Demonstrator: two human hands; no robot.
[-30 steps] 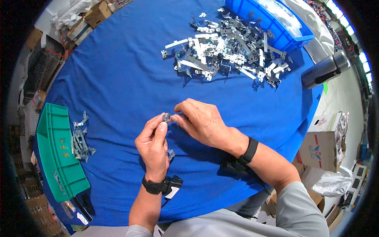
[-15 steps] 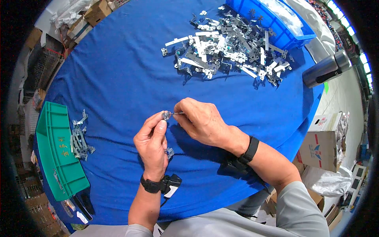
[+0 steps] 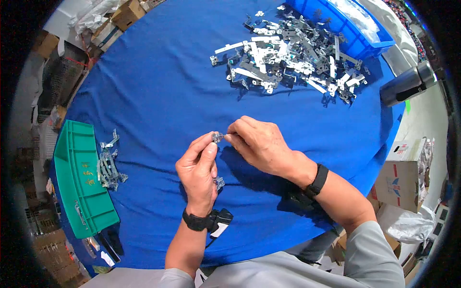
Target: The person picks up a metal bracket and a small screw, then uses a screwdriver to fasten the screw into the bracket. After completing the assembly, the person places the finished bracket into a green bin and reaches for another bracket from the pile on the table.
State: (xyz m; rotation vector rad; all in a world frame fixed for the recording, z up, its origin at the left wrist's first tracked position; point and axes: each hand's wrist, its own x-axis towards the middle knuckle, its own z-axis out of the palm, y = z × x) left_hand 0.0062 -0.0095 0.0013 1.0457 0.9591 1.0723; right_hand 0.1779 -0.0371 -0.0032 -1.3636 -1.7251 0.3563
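Note:
My left hand [image 3: 198, 170] is closed around a small metal bracket [image 3: 217, 137], its upper end pinched between thumb and forefinger. A similar metal end [image 3: 219, 183] sticks out below, beside the palm. My right hand [image 3: 259, 144] is pinched on a thin metal rod [image 3: 225, 135] whose tip meets the bracket's upper end. Most of the rod is hidden by the fingers, so its kind cannot be told. Both hands are above the blue cloth [image 3: 163, 96].
A large heap of metal brackets [image 3: 293, 57] lies at the back right, by a blue crate [image 3: 367, 50] and a steel flask [image 3: 408, 84]. To the left are a green tray [image 3: 79, 177] and a smaller pile of brackets [image 3: 109, 165]. A cardboard box [image 3: 397, 182] stands off the table's right side.
The whole scene has shifted slightly right as the camera turned. My right fingers are closer to the bracket, and less of the rod shows. My left hand keeps its grip.

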